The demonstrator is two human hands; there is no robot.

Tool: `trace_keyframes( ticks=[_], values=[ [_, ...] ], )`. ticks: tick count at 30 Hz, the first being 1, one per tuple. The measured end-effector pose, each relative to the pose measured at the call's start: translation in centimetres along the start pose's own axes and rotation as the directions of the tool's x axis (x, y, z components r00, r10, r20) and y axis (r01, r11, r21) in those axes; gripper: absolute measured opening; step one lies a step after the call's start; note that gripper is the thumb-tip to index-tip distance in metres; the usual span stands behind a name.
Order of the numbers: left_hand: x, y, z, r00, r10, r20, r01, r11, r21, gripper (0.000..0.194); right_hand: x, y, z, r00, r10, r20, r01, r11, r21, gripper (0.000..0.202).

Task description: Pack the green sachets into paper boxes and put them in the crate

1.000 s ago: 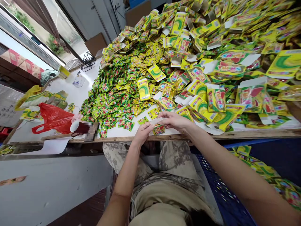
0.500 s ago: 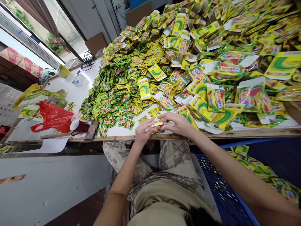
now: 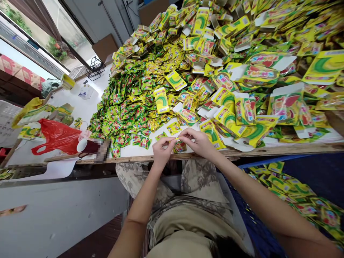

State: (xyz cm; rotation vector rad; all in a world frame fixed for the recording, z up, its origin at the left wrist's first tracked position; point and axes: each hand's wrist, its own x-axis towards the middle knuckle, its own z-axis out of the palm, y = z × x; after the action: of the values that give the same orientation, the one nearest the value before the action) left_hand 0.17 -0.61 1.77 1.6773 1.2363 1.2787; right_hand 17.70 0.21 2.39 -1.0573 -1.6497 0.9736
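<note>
Near the table's front edge, both hands pinch a small yellow and green printed carton (image 3: pixel 179 147). Its colourful face points towards me, and a thin yellow edge shows between the fingertips. My left hand (image 3: pixel 163 149) grips it from the left with thumb and index finger. From the right, my right hand (image 3: pixel 197 143) pinches the top edge, fingers curled. The fingers cover part of the carton. Just beyond them lie a few small candy packets (image 3: pixel 173 127) on the white tabletop, and flat yellow cartons (image 3: pixel 212 133) lie beside my right hand.
A large heap of green and yellow packets (image 3: pixel 126 107) and cartons (image 3: pixel 242 75) covers the table. To the left are a red plastic bag (image 3: pixel 57 136), a cup (image 3: pixel 90 146) and a black wire rack (image 3: pixel 96 68). A blue crate (image 3: pixel 314 172) with filled cartons stands at lower right.
The carton's white flap, visible between the fingers before, now shows only as a thin yellow edge. My fingertips have drawn closer together at the top. The view has shifted slightly.
</note>
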Motion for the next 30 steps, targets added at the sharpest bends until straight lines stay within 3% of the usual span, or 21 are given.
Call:
trace_keyframes(
  ticks=[6,12,16,21,27,30],
  values=[
    [0.4,-0.4,-0.9,0.986,0.134,0.097,-0.129,0.99,-0.056,0.012,0.1,0.2,-0.6,0.997,-0.013,0.071,0.005,0.993,0.116,0.021],
    [0.5,-0.1,-0.6,0.99,-0.101,0.103,0.11,0.99,-0.092,0.019,-0.2,0.7,-0.9,0.995,-0.015,0.098,0.004,0.994,0.109,0.022],
    [0.6,0.1,0.0,0.985,-0.148,0.086,0.156,0.982,-0.105,0.022,-0.8,1.2,-0.7,0.999,-0.01,0.032,0.006,0.995,0.103,0.021],
    [0.5,0.2,-0.1,0.993,-0.099,0.06,0.102,0.994,-0.044,0.021,-1.2,1.5,-0.5,1.0,-0.008,0.017,0.007,0.997,0.072,0.023],
    [0.1,-0.2,-0.6,0.978,0.191,0.08,-0.192,0.981,0.009,0.014,-1.6,2.0,-0.4,0.995,-0.094,0.029,0.093,0.995,0.034,0.018],
    [0.3,-0.2,-0.8,0.985,0.14,0.105,-0.139,0.99,-0.021,0.012,-1.9,2.2,-0.2,0.991,-0.124,0.042,0.124,0.992,-0.007,0.018]
  ],
)
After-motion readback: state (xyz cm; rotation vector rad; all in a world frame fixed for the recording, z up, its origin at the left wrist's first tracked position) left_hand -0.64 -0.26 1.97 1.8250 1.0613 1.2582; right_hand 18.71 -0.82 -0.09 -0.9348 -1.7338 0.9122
